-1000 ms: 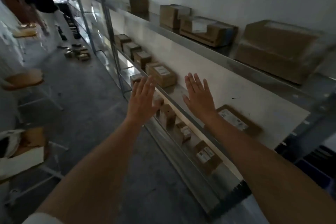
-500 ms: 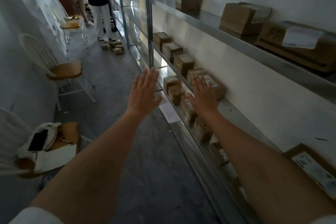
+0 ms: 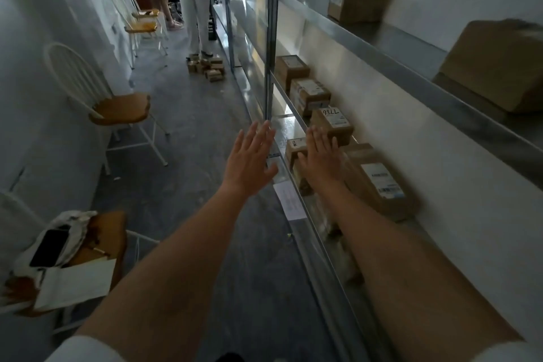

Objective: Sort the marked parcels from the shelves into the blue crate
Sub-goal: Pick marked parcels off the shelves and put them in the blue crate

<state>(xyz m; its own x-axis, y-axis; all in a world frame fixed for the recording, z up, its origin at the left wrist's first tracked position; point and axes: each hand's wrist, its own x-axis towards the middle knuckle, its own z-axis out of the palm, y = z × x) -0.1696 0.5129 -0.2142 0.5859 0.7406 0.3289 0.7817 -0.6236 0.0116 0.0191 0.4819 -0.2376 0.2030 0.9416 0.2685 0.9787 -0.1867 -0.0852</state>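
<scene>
Both hands, left hand (image 3: 249, 161) and right hand (image 3: 321, 160), fingers straight, spread, empty.

"98ll" on shelf parcel (image 3: 332, 123)

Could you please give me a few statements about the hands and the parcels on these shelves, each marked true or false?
1. Both hands are held out with straight fingers and hold nothing. True: left hand, right hand.
2. The left hand grips a parcel. False: it is out over the aisle floor, empty.
3. A parcel with a handwritten number stands on the middle shelf. True.
4. The nearest chair has a bare seat. False: a phone and papers lie on it.
5. Small boxes lie on the floor further down the aisle. True.
</scene>
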